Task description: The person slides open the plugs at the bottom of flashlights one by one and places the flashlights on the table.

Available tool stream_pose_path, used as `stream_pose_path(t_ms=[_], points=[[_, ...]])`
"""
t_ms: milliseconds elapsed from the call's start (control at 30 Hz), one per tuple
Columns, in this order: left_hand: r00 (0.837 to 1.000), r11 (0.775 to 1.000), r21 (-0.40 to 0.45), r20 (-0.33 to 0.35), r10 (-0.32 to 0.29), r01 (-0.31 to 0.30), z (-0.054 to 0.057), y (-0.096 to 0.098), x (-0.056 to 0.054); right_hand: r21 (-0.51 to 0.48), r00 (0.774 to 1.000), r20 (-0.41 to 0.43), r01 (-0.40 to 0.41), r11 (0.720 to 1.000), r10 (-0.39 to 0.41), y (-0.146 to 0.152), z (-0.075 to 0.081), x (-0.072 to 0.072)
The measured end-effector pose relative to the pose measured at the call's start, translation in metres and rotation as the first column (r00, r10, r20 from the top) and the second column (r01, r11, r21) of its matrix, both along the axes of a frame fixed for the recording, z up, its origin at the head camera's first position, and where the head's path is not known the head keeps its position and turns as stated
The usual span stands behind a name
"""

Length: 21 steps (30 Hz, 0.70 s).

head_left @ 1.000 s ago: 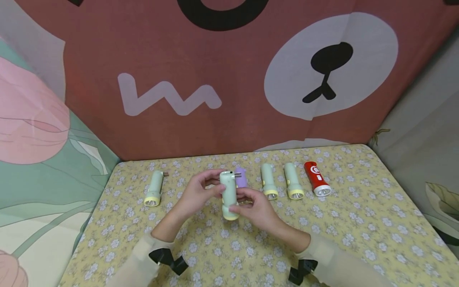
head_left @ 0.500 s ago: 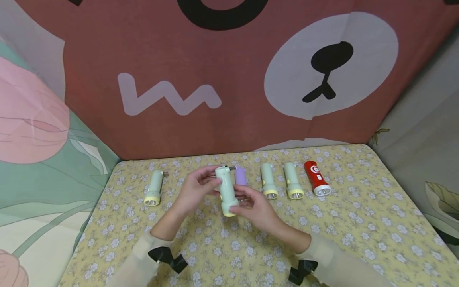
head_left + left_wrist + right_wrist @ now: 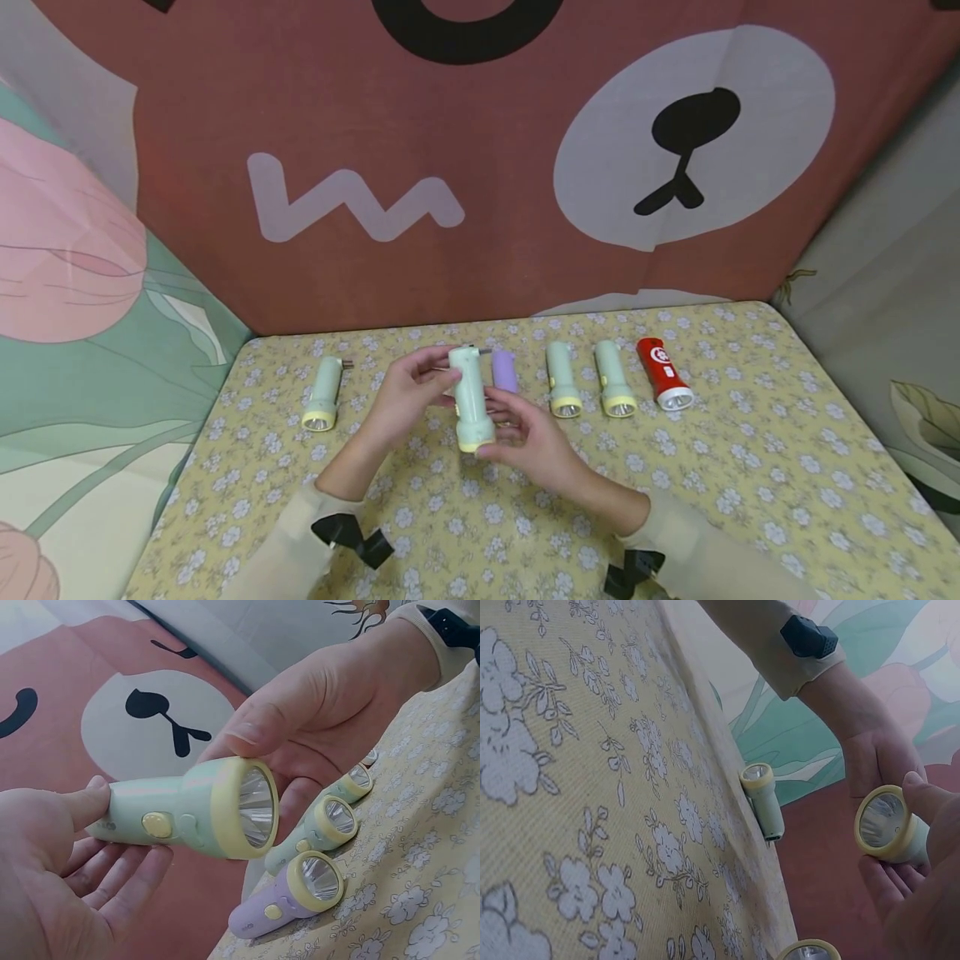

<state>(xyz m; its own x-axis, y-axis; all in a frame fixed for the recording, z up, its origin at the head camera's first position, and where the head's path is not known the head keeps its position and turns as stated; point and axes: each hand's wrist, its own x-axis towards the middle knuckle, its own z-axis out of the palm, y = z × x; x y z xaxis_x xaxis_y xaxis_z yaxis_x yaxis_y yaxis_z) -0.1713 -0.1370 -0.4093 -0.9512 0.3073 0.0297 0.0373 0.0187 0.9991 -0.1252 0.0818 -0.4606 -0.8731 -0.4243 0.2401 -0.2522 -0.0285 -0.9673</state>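
Observation:
A pale green flashlight [image 3: 472, 400] with a yellow lens ring is held up in front of me, lens end toward me. My left hand [image 3: 408, 392] grips its tail between thumb and fingers, near the metal plug prongs [image 3: 484, 351] that stick out to the right. At the head end my right hand [image 3: 536, 442] pinches the ring, thumb against the yellow edge and fingers behind. In the left wrist view a yellow switch [image 3: 156, 824] shows on the flashlight's side, and the clear lens [image 3: 257, 806] is unlit. Right behind it lies a purple flashlight [image 3: 505, 372], partly hidden.
Farther right on the flowered tablecloth [image 3: 450, 533] lie two more green flashlights [image 3: 561, 375] and a red one with a white head [image 3: 663, 373]. Another green flashlight [image 3: 326, 392] lies at the left, prongs out. A printed cloth [image 3: 375, 275] hangs behind the table.
The held flashlight has turned about its long axis and shifted slightly up and left, its prongs swinging away from me. Both hands keep hold. The flashlights on the table have not moved.

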Motion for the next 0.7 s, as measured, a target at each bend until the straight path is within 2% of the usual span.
stream_pose_path(t_ms=[433, 700], points=[[0.998, 0.998, 0.017, 0.014, 0.065, -0.066, -0.0051, 0.0004, -0.0001, -0.035, 0.999, -0.049, 0.019, 0.999, -0.021, -0.0034, 0.0012, 0.0028], [0.999, 0.999, 0.032, -0.022, 0.035, -0.034, -0.0048, 0.0003, 0.0017, -0.064, 0.999, -0.03, 0.031, 0.997, -0.033, -0.0049, 0.0014, 0.0023]])
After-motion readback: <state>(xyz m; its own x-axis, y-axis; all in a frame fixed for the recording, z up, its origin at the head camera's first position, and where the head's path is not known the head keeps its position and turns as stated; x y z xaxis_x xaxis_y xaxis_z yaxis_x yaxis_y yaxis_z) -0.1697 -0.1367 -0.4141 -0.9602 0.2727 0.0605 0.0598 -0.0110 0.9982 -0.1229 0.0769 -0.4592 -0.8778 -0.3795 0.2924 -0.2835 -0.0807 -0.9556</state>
